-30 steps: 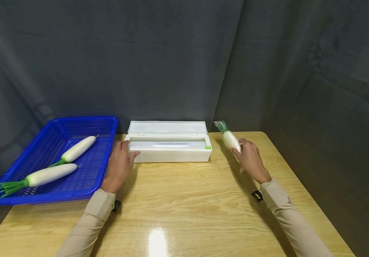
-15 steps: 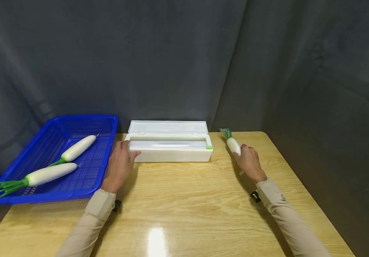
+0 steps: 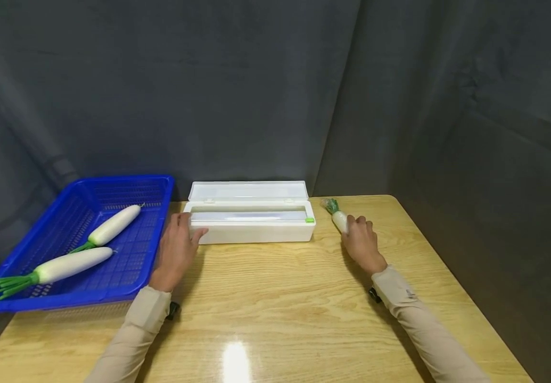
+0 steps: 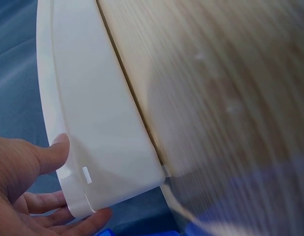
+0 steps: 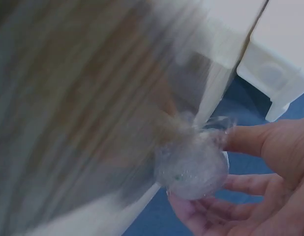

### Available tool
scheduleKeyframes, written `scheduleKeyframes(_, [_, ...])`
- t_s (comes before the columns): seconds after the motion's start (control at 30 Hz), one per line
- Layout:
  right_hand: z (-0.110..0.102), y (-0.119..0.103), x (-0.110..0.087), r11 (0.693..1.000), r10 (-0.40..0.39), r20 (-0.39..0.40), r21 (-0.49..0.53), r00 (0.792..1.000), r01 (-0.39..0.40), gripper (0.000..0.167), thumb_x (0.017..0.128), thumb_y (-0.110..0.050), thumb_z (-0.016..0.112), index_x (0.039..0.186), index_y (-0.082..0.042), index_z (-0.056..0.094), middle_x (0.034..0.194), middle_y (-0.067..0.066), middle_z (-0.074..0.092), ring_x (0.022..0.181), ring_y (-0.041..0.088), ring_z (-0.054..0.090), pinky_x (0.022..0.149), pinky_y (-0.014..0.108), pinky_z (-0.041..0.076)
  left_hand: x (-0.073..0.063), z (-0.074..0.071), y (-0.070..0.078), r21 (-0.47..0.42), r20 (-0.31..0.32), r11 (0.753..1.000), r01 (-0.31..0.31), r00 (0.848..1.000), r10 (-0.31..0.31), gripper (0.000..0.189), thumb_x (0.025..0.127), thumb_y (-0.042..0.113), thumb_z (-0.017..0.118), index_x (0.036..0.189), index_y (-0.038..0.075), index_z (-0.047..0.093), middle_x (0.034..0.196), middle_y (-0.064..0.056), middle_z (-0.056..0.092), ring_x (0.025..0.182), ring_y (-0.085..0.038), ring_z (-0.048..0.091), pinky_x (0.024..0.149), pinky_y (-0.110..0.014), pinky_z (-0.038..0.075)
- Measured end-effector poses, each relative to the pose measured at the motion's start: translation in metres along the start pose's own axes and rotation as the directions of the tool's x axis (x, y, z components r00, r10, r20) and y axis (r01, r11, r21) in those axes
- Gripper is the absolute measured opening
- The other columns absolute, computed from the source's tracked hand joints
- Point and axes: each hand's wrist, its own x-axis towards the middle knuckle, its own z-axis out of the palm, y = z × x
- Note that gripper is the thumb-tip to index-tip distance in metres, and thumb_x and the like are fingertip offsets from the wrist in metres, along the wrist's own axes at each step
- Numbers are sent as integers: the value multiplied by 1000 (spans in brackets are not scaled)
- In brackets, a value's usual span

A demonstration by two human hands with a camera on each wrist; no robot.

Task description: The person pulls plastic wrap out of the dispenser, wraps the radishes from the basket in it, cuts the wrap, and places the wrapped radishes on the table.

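Note:
A white cling film dispenser stands at the back of the table with its lid raised and a film roll inside. My left hand grips its left end. In the left wrist view the thumb lies on the front of the dispenser, and the fingers curl round its end. To the right, my right hand holds a film-wrapped daikon radish, green tops pointing away. The right wrist view shows the rounded, wrapped end of the daikon between thumb and fingers, low over the table.
On the left, a blue plastic basket holds two unwrapped daikon radishes, one nearer and one farther back. A green slider sits at the dispenser's right end. Dark curtains hang behind the wooden table.
My right hand has brought the wrapped daikon down toward the tabletop and slightly nearer the body. My left hand has kept its place on the dispenser.

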Motion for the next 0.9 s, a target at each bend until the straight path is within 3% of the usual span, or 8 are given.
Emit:
scheduleKeyframes(0.33, [4, -2, 1, 999, -31, -20, -30, 999, 30, 31, 95, 3, 65, 121, 19, 56, 104, 39, 59, 91, 53, 62, 72, 62, 53, -1, -1, -2, -38, -17, 999, 3, 1000, -3, 54, 90, 14, 83, 130, -13, 58, 126, -34, 57, 115, -54, 58, 92, -64, 47])
scheduleKeyframes(0.63, [-4, -6, 4, 999, -31, 17, 25, 999, 30, 42, 96, -3, 67, 131, 17, 54, 118, 40, 55, 105, 56, 57, 83, 66, 49, 0, 0, 1, -60, -35, 998, 11, 999, -13, 53, 89, 14, 83, 128, -12, 58, 131, -34, 57, 120, -54, 56, 98, -65, 46])
scheduleKeyframes(0.77, [-10, -21, 5, 992, -102, -23, 76, 995, 103, 42, 98, -5, 69, 131, 18, 56, 127, 41, 54, 114, 58, 56, 90, 68, 47, 0, 2, 1, -54, -42, 998, 15, 999, -17, 54, 90, 16, 83, 129, -12, 58, 132, -34, 58, 121, -54, 56, 99, -65, 46])
scheduleKeyframes(0.9, [-12, -36, 8, 969, -199, -109, 130, 974, 212, 36, 98, -5, 70, 126, 15, 61, 124, 37, 58, 111, 53, 60, 91, 64, 50, -1, 2, -1, -51, -29, 998, 25, 999, -26, 55, 92, 17, 81, 131, -11, 57, 135, -33, 56, 123, -53, 55, 100, -65, 45])
